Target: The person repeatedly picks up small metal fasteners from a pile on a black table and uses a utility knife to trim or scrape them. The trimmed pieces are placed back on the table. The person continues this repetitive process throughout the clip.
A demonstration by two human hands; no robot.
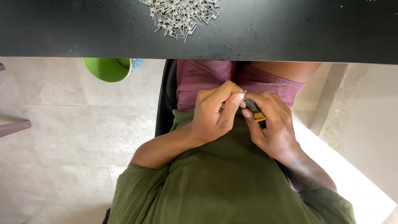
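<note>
Black tabletop (290,37) fills the top of the head view, with a heap of small grey metal parts (182,14) near its far edge. Below the table edge, over the lap, the left hand (213,114) curls shut, thumb and forefinger pinching a thin metal piece (245,92). Touching it, the right hand (275,124) closes around a small dark tool with a yellow end (256,112). Beside the chair (163,103), well apart on the tiled floor (62,137), stands 1 green cup (108,68).
</note>
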